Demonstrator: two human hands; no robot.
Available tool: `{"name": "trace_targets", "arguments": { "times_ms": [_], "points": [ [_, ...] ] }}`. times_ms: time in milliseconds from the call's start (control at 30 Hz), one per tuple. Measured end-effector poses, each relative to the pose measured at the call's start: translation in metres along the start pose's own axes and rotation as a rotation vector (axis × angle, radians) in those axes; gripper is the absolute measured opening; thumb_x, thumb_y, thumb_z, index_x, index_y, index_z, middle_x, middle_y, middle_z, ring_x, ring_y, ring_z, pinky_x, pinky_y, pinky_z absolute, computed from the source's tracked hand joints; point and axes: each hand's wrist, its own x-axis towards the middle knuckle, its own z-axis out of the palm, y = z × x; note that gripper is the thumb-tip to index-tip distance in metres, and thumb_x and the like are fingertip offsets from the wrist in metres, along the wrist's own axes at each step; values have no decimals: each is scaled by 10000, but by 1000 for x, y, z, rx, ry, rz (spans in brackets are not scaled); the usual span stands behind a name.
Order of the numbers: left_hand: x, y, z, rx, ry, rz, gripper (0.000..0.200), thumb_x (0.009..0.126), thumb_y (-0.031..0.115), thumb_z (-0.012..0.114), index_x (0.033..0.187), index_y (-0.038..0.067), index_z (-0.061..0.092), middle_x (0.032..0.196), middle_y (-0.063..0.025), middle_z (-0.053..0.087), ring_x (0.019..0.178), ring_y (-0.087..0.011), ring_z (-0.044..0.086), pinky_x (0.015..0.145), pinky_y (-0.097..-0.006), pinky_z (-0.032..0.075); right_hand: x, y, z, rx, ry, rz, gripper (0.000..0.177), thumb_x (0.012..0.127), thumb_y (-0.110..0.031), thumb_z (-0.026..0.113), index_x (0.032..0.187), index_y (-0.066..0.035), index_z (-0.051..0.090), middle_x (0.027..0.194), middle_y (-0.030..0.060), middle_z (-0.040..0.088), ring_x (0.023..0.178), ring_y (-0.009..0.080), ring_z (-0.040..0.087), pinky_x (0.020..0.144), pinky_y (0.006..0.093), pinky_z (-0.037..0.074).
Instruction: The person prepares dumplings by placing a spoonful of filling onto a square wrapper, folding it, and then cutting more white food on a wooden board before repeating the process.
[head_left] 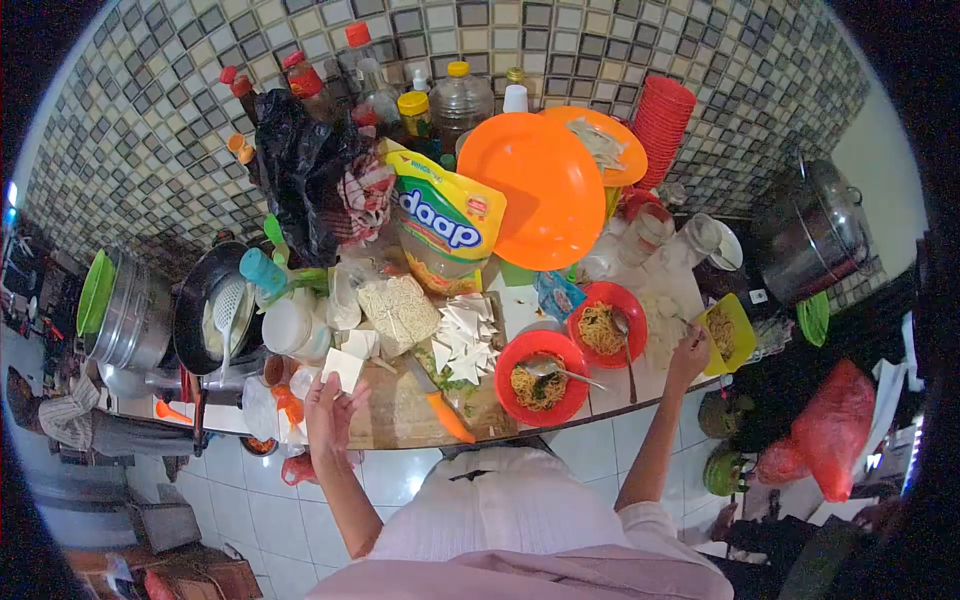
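My left hand point(333, 408) holds a white square wrapper point(343, 369) at the left end of the cutting board point(380, 425). More cut white pieces point(466, 335) lie in a pile on the board, beside a block of dry noodles point(398, 312). An orange-handled knife point(447, 412) rests on the board near its front edge. At the right, my right hand point(688, 358) is closed around what looks like a thin spoon handle point(682, 319), over a pale, whitish patch point(655, 318). Beside it stands a yellow-green container point(738, 338) with food in it.
Two red bowls of noodles point(510, 410) with spoons stand in front of me. Behind are an orange plate point(535, 190), a yellow pouch point(440, 215), bottles point(462, 100) and stacked red cups point(664, 130). A wok point(185, 330) is left; a large pot point(815, 235) is right.
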Motion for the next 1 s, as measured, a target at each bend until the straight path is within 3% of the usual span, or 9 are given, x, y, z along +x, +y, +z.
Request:
{"name": "trace_targets", "arguments": {
  "times_ms": [233,400,700,800,933,1000],
  "points": [
    [-3,8,0,59,35,-9,228,850,142,499,1025,-1,472,854,-89,583,703,-275,619,645,-374,534,4,2,5,151,-55,153,298,882,-259,415,897,-20,592,693,41,559,511,102,492,435,235,392],
    [-1,9,9,65,34,-7,210,848,127,493,1017,3,488,883,-87,590,748,-251,617,659,-355,528,4,-36,-14,413,-83,542,289,884,-265,411,903,-42,594,706,35,553,501,77,464,413,205,371],
    [17,-9,33,9,-68,33,188,836,97,506,1001,8,525,900,-69,603,784,-149,598,766,-322,498,-1,-31,-30,829,52,917,185,848,-245,469,875,-89,563,773,4,542,568,61,428,453,188,330],
    [11,-16,60,-14,-161,3,201,824,72,518,1010,-6,522,872,-65,603,745,-133,590,746,-303,504,-3,-52,-47,939,86,859,177,843,-233,484,904,-86,561,774,-3,535,551,54,413,445,181,312],
    [1,-34,104,56,-287,-207,231,829,62,506,1049,-6,508,844,-57,591,737,-123,581,724,-276,504,5,-81,-68,1010,66,835,183,840,-216,491,929,-70,557,778,-7,530,537,48,396,436,170,294],
    [-5,-46,120,24,-333,-273,238,830,60,503,1057,-11,503,851,-57,586,751,-121,579,723,-264,502,8,-106,-80,1103,-15,717,181,820,-193,500,900,-47,570,744,-7,556,507,27,386,417,144,290]
  ]
}}
